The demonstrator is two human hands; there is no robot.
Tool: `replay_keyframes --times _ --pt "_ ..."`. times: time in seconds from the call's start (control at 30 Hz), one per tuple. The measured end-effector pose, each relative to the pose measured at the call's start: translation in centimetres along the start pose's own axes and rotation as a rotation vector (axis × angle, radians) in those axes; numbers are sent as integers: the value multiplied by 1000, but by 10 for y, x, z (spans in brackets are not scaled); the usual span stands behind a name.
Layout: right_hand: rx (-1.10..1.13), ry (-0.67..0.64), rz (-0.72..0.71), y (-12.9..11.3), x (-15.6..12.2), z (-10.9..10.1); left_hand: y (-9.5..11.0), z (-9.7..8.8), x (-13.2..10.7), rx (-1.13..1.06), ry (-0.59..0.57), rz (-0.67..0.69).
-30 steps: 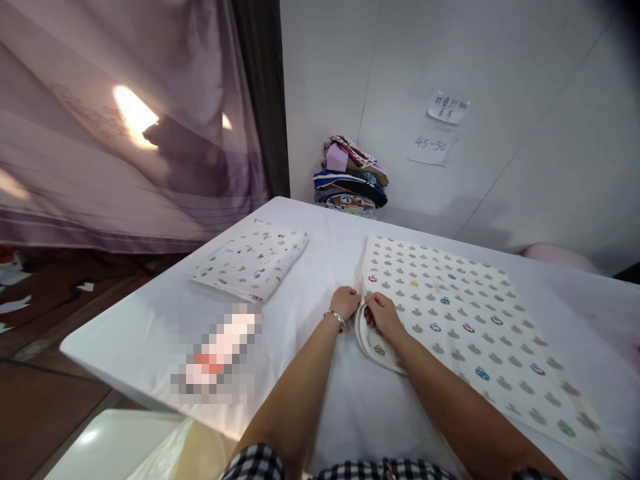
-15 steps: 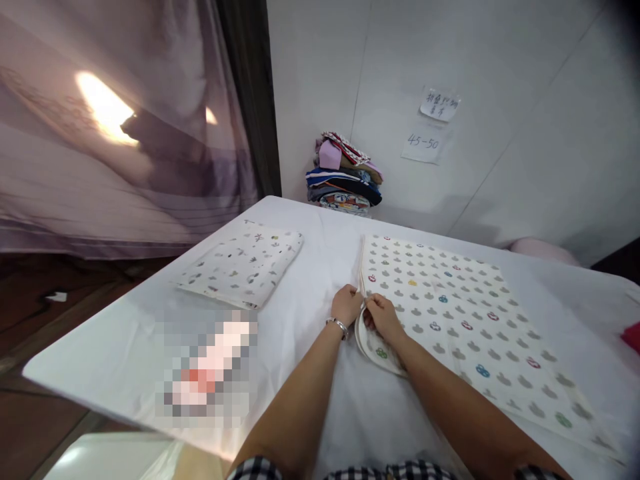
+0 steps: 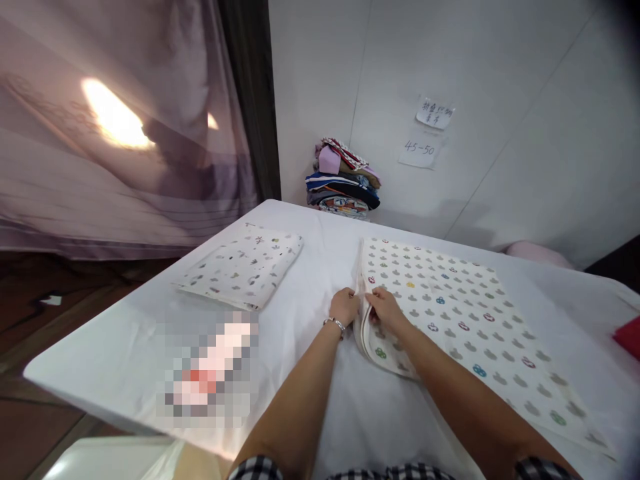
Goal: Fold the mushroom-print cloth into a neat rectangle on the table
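A cream cloth (image 3: 450,313) printed with grey and coloured rabbit-like heads lies in layers on the white table (image 3: 310,267). My left hand (image 3: 345,307), with a silver bracelet on the wrist, is closed at the cloth's left edge. Beside it, my right hand (image 3: 385,310) pinches the top layer at the same edge. Between and below the hands the layered edge curls up a little. The fingertips of both hands are partly hidden by the cloth and the hands themselves.
A folded white cloth with small prints (image 3: 245,267) lies on the table's left. A pixelated item (image 3: 215,363) is in front of it. Folded fabrics (image 3: 345,177) are stacked by the wall. A purple curtain (image 3: 150,173) hangs left; something red (image 3: 629,341) is at far right.
The layers at the cloth's left edge have spread apart slightly, and the curl below my right hand is looser. My hands stay at nearly the same spot. The view has tilted a little.
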State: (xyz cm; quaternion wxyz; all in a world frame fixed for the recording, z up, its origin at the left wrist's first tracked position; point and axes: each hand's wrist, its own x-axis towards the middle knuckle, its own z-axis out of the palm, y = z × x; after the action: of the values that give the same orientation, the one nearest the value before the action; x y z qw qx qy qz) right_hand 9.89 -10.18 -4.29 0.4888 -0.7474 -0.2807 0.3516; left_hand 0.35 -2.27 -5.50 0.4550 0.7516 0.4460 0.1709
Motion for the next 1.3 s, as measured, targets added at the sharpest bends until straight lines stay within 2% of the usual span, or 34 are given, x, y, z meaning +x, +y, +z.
replay_keyframes --times 0.1,0.2,0.3,0.4,0.5,0.7,0.83,0.9,0.97,1.07,1.13,1.17,1.23,1.3 --pt "-185 109 -124 -17 -4 -22 1 -1 0 -31 4 -38" --pt "-505 153 -205 -32 -8 -35 2 0 0 -62 20 -43" --pt "-847 101 -205 -37 -9 -24 1 3 2 -90 29 -28" --pt "-974 38 -200 -29 -2 -1 -1 4 4 -98 47 -10" --pt "-868 36 -194 -19 6 13 -4 4 6 -97 53 5" --pt "-539 2 -109 -5 7 12 -4 4 10 -85 25 -1" --pt "-130 -158 -32 5 0 6 -3 3 11 -54 4 -15" --pt "-23 -224 -31 8 -1 -3 -3 3 12 -36 -2 -19" --pt "-32 -157 -102 9 3 -12 -4 3 12 -20 -6 -22" --pt "-248 78 -338 4 15 -22 -3 3 11 1 -4 -26" --pt "-455 156 -465 2 26 -25 -3 3 10 14 -5 -25" --pt "-562 155 -494 2 31 -26 -2 3 10 19 -7 -23" --pt "-778 100 -475 7 43 -32 -1 1 8 29 -17 -18" --pt "-983 65 -368 15 54 -45 0 -1 7 39 -29 -17"
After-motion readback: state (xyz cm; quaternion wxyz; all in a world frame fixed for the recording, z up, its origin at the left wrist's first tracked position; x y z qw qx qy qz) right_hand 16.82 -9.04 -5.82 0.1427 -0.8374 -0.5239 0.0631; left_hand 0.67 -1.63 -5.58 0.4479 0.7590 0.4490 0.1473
